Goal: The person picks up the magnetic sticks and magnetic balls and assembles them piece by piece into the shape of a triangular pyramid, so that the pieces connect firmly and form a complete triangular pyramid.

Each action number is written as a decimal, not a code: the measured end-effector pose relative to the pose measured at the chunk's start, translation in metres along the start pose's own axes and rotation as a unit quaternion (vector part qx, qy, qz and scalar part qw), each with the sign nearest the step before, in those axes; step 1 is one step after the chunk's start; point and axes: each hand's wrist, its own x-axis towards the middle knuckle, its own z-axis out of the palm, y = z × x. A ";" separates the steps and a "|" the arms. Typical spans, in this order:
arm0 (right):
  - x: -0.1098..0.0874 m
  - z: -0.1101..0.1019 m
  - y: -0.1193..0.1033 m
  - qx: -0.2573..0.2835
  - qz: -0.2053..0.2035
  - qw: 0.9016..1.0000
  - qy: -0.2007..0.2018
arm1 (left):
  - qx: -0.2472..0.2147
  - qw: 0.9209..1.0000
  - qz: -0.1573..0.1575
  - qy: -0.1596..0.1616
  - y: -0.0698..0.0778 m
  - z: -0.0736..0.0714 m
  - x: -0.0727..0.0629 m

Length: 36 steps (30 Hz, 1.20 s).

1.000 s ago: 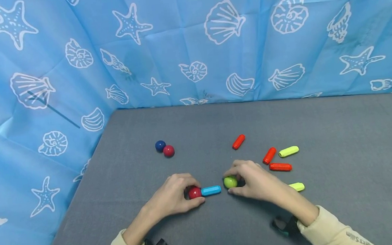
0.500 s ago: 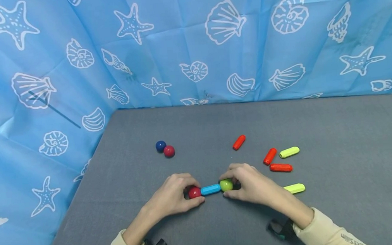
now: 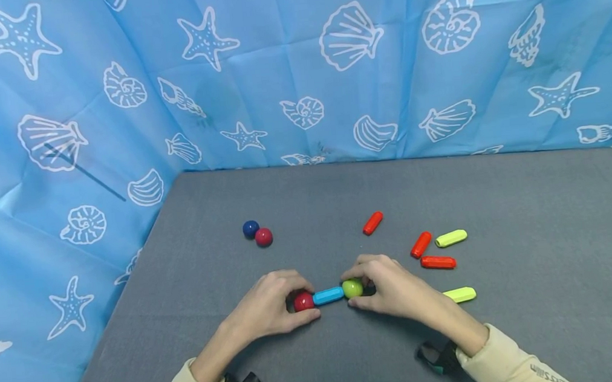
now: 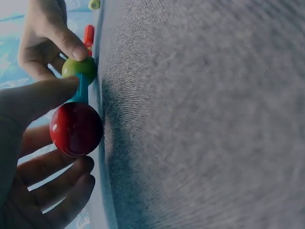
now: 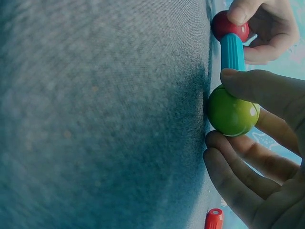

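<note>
On the grey table, a light-blue ribbed stick [image 3: 328, 296] lies between a red ball [image 3: 303, 301] and a green ball [image 3: 353, 288], touching both in a row. My left hand [image 3: 274, 305] grips the red ball with thumb and fingers around it. The green ball sits between the thumb and fingers of my right hand [image 3: 388, 285]. In the left wrist view the red ball [image 4: 76, 129] is close up, with the stick [image 4: 81, 90] behind it. The right wrist view has the green ball [image 5: 233, 110] against the end of the stick [image 5: 232, 52].
A dark-blue ball [image 3: 251, 229] and another red ball [image 3: 263, 237] touch each other at the back left. Several loose sticks lie to the right: a red stick [image 3: 372, 223] farther back, and a yellow stick [image 3: 459, 294] partly behind my right forearm. A blue shell-print curtain [image 3: 295, 64] borders the table.
My right hand has moved slightly left with the green ball, closing the gap to the blue stick's right end. My left hand stays at the red ball. The loose pieces have not moved.
</note>
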 end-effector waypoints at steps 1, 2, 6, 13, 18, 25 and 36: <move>0.000 0.000 0.000 0.000 -0.001 1.000 0.000 | -0.002 1.000 0.004 0.001 0.000 0.000 0.000; 0.000 0.000 0.000 0.001 -0.002 1.000 0.000 | -0.004 1.000 0.007 0.002 0.000 0.000 0.001; 0.000 0.001 0.002 0.012 -0.001 1.000 0.001 | -0.011 1.000 0.022 0.002 0.002 0.002 0.007; -0.006 -0.001 0.005 0.012 -0.001 0.999 0.030 | 0.001 0.999 0.044 -0.018 0.012 0.005 0.031; -0.018 -0.016 0.009 -0.008 0.015 0.998 0.065 | 0.006 0.996 0.074 -0.043 0.018 0.009 0.048; -0.045 -0.041 0.020 -0.067 0.033 0.991 0.107 | 0.038 0.992 0.088 -0.086 0.024 0.011 0.058; -0.085 -0.060 0.043 -0.127 0.062 0.983 0.120 | -0.012 0.998 0.053 -0.045 0.015 0.006 0.059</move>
